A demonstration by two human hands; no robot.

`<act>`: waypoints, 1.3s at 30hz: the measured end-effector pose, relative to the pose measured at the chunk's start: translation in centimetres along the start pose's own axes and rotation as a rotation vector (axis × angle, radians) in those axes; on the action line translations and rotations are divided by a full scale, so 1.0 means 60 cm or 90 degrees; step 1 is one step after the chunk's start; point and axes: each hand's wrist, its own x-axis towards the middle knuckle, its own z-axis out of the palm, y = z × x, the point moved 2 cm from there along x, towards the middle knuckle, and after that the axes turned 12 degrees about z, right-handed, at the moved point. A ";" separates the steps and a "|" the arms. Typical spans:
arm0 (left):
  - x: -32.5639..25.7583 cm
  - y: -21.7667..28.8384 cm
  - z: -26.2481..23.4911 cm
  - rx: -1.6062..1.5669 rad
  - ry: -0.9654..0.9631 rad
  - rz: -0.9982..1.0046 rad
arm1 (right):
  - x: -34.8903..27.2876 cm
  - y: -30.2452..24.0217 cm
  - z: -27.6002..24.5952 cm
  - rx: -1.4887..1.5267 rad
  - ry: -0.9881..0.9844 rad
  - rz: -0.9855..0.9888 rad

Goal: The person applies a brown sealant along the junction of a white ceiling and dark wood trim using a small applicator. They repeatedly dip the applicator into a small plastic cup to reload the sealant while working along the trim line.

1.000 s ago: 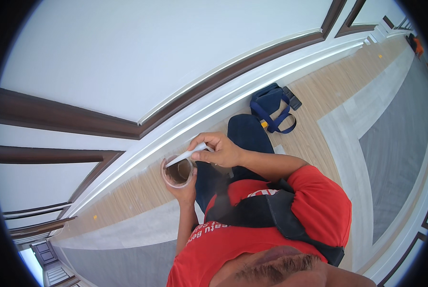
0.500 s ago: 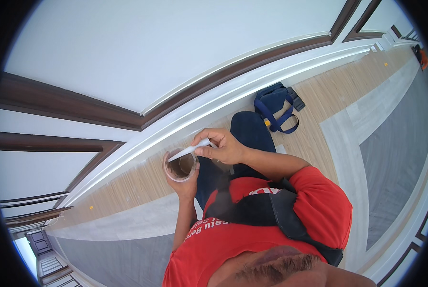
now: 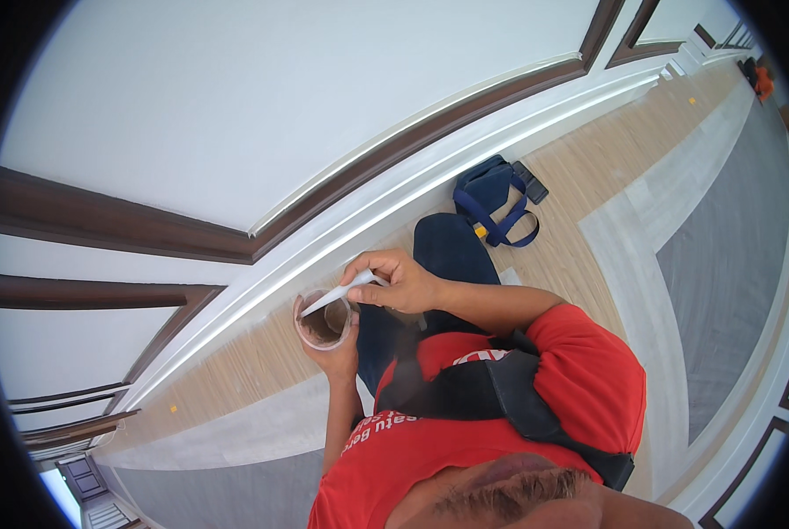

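Note:
My left hand (image 3: 345, 354) is wrapped round a clear plastic cup (image 3: 324, 343), its open mouth facing up toward me. Brown, paste-like matter (image 3: 317, 324) coats the inside of the cup. Between the thumb and fingers of my right hand (image 3: 400, 280) is a white tapered tool (image 3: 338, 294), wide at the grip and narrow at the far end. Its narrow end reaches down into the cup by the left side of the rim. What the tip touches is too small to tell. Both hands are in front of my bent, dark-trousered leg (image 3: 449, 251).
A white wall (image 3: 324, 97) with dark brown moulding (image 3: 430, 145) and a white skirting runs beyond my hands. On the wood-look floor (image 3: 579, 159) lie a navy bag (image 3: 485, 185) with a strap and a dark flat object (image 3: 530, 181). Something orange (image 3: 764, 84) is at the far right.
The whole view has shifted a little. The cup leans slightly differently in my left hand, and the white tool has moved with my right hand, its end still in the cup.

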 end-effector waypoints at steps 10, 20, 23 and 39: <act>0.003 0.007 0.002 0.020 -0.037 0.018 | -0.006 -0.006 0.004 0.009 -0.001 0.014; 0.001 0.001 0.000 -0.011 -0.035 0.023 | -0.007 -0.006 0.002 -0.027 0.001 -0.018; 0.002 0.005 0.002 0.002 -0.034 0.026 | -0.006 -0.004 0.001 -0.021 0.003 -0.024; -0.005 -0.008 -0.008 0.011 0.009 0.005 | -0.011 0.000 -0.001 -0.028 0.028 0.056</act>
